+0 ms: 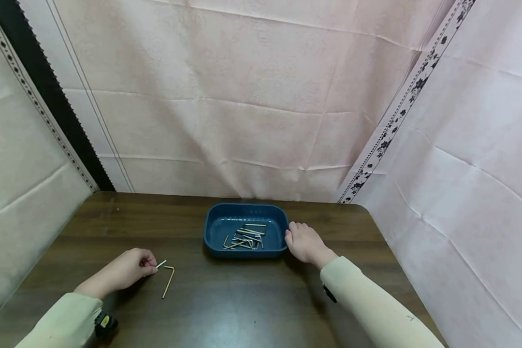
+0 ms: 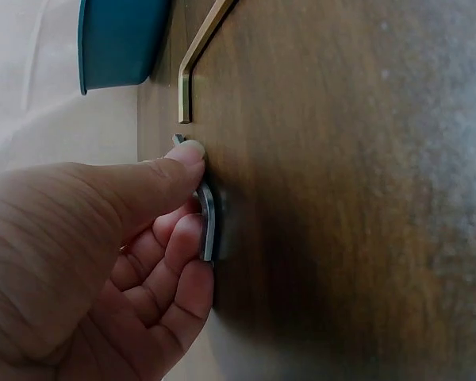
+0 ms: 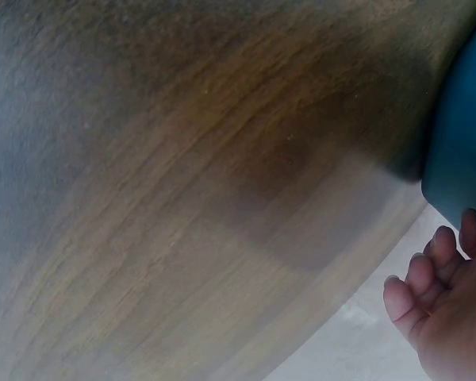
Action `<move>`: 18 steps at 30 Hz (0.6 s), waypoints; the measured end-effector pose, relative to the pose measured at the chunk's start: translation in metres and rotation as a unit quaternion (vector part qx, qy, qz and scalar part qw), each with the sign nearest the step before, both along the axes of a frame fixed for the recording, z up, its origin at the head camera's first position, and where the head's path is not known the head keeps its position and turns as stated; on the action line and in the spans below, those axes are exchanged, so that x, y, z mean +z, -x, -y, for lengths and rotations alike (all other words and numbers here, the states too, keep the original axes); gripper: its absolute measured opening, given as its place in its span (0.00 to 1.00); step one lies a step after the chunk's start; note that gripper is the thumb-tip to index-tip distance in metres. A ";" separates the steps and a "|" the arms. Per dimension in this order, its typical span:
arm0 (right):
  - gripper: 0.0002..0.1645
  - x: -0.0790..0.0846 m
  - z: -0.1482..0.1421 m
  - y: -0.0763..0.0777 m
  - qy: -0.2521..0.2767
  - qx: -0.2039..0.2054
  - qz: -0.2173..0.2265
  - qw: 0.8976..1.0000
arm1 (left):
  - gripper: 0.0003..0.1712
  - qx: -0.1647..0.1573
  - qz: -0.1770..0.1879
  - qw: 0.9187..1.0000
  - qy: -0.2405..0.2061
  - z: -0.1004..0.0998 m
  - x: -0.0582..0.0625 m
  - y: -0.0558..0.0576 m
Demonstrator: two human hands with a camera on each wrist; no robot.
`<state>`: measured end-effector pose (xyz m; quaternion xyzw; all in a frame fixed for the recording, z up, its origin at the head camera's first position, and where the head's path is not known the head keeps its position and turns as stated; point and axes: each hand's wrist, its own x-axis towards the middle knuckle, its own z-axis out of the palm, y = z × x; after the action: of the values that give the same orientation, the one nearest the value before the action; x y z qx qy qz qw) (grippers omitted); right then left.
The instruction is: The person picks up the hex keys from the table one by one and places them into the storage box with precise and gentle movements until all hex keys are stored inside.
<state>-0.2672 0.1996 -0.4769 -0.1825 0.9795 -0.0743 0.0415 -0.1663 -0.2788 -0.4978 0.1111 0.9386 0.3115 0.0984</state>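
My left hand (image 1: 132, 270) pinches a small silver hex key (image 2: 209, 226) between thumb and fingers, low over the table at the left. Its bent end shows below the thumb in the left wrist view, and a short tip pokes out past the thumbnail. Just right of this hand a brass-coloured hex key (image 1: 168, 282) lies on the wood. My right hand (image 1: 305, 243) rests against the right side of a blue tray (image 1: 245, 253), its fingers loosely bent at the rim. Inside the tray lie several silver and brass-coloured hex keys (image 1: 248, 237) in a loose heap.
The brown wooden table (image 1: 217, 299) carries the tray near its back edge. Pale cloth (image 1: 243, 121) hangs behind the table and along both sides.
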 end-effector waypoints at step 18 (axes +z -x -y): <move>0.17 -0.001 -0.002 0.000 0.014 -0.002 0.004 1.000 | 0.07 -0.017 -0.087 0.995 0.042 0.001 -0.003 0.004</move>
<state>-0.2673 0.2012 -0.4776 -0.1805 0.9786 -0.0887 0.0430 -0.1703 -0.2798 -0.5006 0.1495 0.9537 0.2595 0.0258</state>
